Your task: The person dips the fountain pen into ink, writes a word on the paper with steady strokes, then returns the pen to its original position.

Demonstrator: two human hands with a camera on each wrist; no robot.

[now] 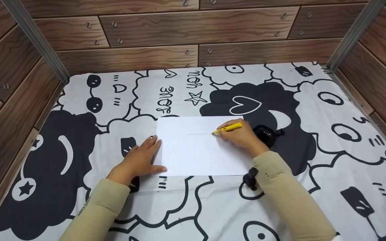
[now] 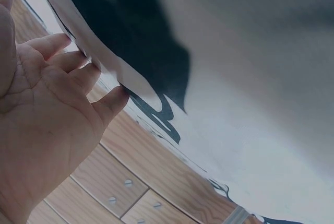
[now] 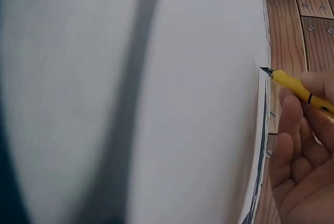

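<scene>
A white sheet of paper (image 1: 193, 154) lies on the patterned cloth, with one thin, faint line running across its upper part. My right hand (image 1: 238, 134) pinches a yellow fountain pen (image 1: 230, 127) between thumb and fingers. The pen's dark nib (image 3: 266, 71) touches the paper at the right end of that line. At the sheet's left edge, my left hand (image 1: 142, 157) rests with fingers extended and thumb spread onto the lower left corner. In the left wrist view, the same hand's fingers (image 2: 112, 104) look nearly straight.
Black and white cartoon cloth (image 1: 166, 207) covers the table. A glossy black object (image 1: 263, 134) is beside the right wrist, and a smaller dark one (image 1: 250, 178) shows by the right sleeve. Wood-patterned panels (image 1: 193, 26) and grey metal posts (image 1: 35, 36) stand around the table.
</scene>
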